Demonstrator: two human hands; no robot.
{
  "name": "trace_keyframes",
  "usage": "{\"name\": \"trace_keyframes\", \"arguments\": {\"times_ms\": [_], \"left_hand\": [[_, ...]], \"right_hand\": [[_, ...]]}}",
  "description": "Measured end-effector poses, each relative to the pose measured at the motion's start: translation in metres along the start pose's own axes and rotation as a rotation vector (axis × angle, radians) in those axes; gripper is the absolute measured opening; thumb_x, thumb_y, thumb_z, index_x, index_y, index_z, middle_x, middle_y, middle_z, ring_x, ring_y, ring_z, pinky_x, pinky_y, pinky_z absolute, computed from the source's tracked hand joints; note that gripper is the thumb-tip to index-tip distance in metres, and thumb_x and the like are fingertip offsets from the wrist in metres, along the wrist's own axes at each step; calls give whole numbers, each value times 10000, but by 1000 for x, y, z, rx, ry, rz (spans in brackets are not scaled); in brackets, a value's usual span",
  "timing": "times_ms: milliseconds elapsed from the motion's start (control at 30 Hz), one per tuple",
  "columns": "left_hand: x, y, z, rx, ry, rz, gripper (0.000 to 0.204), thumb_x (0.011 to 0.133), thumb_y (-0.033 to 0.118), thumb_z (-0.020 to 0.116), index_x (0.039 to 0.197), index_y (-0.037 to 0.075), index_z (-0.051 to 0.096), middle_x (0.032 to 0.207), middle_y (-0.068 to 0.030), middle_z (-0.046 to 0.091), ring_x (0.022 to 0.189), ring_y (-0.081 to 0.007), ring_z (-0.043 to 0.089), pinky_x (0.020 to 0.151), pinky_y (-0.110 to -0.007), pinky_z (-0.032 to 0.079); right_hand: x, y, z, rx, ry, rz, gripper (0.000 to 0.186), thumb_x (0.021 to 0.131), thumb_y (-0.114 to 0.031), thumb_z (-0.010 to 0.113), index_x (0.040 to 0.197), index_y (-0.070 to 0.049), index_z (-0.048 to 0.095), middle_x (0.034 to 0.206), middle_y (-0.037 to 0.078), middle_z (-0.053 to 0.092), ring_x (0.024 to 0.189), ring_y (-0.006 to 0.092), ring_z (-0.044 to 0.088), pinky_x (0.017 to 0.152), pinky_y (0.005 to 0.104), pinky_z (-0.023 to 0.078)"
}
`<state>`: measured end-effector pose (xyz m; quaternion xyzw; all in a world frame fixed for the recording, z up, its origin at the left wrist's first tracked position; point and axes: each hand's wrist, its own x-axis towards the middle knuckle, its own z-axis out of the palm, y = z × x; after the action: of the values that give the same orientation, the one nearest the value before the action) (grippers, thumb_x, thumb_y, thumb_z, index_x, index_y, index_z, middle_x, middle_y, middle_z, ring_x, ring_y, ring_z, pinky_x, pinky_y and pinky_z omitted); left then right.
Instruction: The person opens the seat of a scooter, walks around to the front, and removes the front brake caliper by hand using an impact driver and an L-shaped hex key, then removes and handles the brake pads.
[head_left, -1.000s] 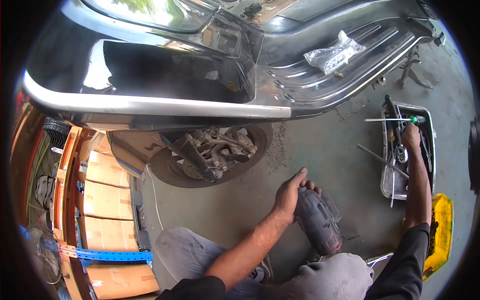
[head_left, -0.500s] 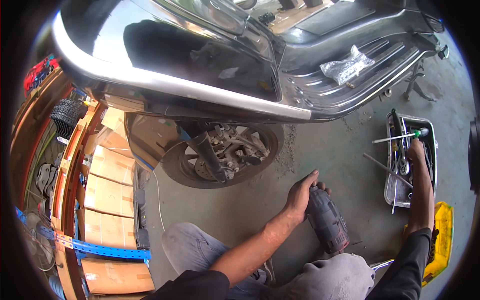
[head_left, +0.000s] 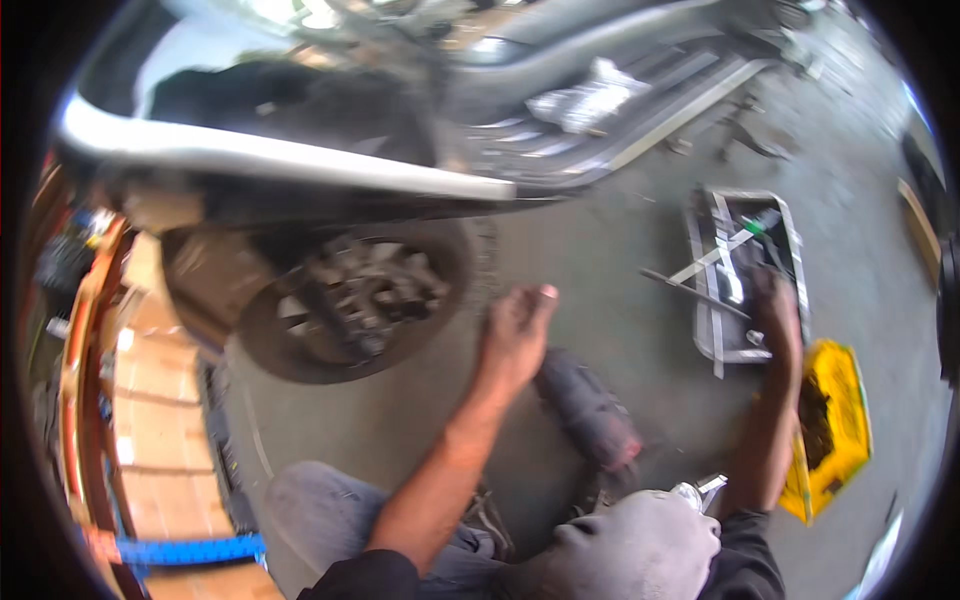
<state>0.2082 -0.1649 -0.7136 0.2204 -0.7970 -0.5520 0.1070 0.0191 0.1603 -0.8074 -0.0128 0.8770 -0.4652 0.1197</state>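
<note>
1. Scooter point(head_left: 280, 110): dark bodywork, bright trim. Pos.: beyond & to L of tray point(head_left: 740, 356) (metal-rimmed, ref. for all pos.).
2. Cartons point(head_left: 165, 440): brown, in a row, far L of tray.
3. Wheel point(head_left: 365, 295): under scooter front, well to L of tray; hub detail blurred.
4. Yellow bin point(head_left: 850, 440): near side of tray, slightly R; dark contents, type unclear.
5. Power tool point(head_left: 590, 410): dark grey body, reddish near end. Pos.: near-L side of tray, well apart from it. Rel. to hands: just R of & nearer than L hand point(head_left: 515, 335); well apart from R hand point(head_left: 772, 305), to its L & nearer.
6. Packet point(head_left: 588, 97): shiny, on scooter footboard point(head_left: 530, 155), beyond & to L of tray.
7. L hand: well L of tray, by far end of power tool. Open, thumb extended. Contact w/ power tool: cannot tell.
8. R hand: over R part of tray. Blurred; cannot tell if gripping.
9. Bar point(head_left: 690, 292): slanted across L rim of tray, one end outside.
10. Screwdriver point(head_left: 740, 236): green on handle, aslant in far half of tray, tip over L rim.
</note>
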Motion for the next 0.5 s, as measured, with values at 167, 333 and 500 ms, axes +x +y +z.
{"name": "trace_keyframes", "arguments": {"times_ms": [167,333,500], "left_hand": [[11,75,47,-144,-284,161,422,976,399,447,948,1,584,875,-95,667,791,-151,605,714,-283,476],[16,97,114,-520,-301,-85,413,1009,396,358,777,65,446,672,-65,579,612,-119,570,579,-248,463],[48,152,109,13,-311,194,408,987,433,394,903,56,528,638,-47,496,559,-180,566,591,-360,470]], "right_hand": [[-119,-144,56,774,-382,-49,328,946,-307,553,1124,-32,538,730,-37,463,594,51,431,521,204,378],[-131,-139,81,439,254,-478,254,954,-145,441,1154,5,487,847,271,609,765,447,599,665,472,480],[-199,-67,67,137,83,-129,229,976,-185,445,1024,16,544,800,237,619,779,404,629,718,433,483]]}}
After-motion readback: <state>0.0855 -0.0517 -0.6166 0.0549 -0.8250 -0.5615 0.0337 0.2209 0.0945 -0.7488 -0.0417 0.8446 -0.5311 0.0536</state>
